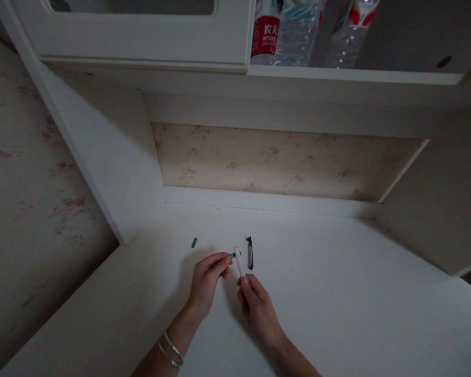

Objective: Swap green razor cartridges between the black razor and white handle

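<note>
My left hand (208,276) pinches a small green piece (231,255) between thumb and fingers. My right hand (255,302) grips the lower end of a white pen-like stick (238,260), its tip pointing up toward the green piece. The two nearly touch above the white desk (337,293). A black pen part (250,253) lies on the desk just right of the white stick. Another small green piece (194,242) lies on the desk to the left. Silver bangles sit on my left wrist.
The desk sits in a white alcove with floral wallpaper (275,159) behind. A side panel (113,162) stands on the left, another on the right. Overhead, a shelf holds plastic water bottles (298,31) beside a cabinet door (141,31).
</note>
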